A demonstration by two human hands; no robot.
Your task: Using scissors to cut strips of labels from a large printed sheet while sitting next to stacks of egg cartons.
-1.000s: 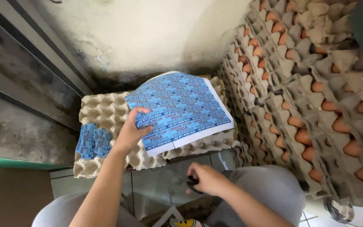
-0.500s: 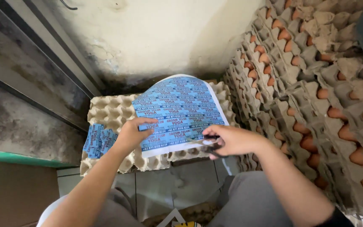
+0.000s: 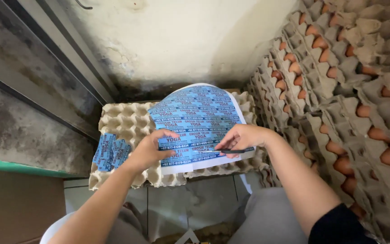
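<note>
Centrally, a blue printed label sheet (image 3: 197, 124) lies on empty egg trays (image 3: 127, 122), long axis running away from the person. Left hand (image 3: 150, 151) presses it flat; right hand (image 3: 242, 138) grips a dark cutter (image 3: 231, 151) at its near edge. Few cut labels (image 3: 111, 151) lie left; most remains uncut.

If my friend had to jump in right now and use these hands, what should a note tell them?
Left hand: fingers pressed flat on the blue printed label sheet, holding it down.
Right hand: pinching a thin dark blade or pen (too small to tell which), laid along the sheet's lower right edge.
The sheet lies on a stack of empty egg trays.
Done: a small pile of cut blue labels sits on the trays, left of the sheet.
Left: most of the sheet looks uncut.
Careful: stacked trays of brown eggs stand close on the right.
</note>
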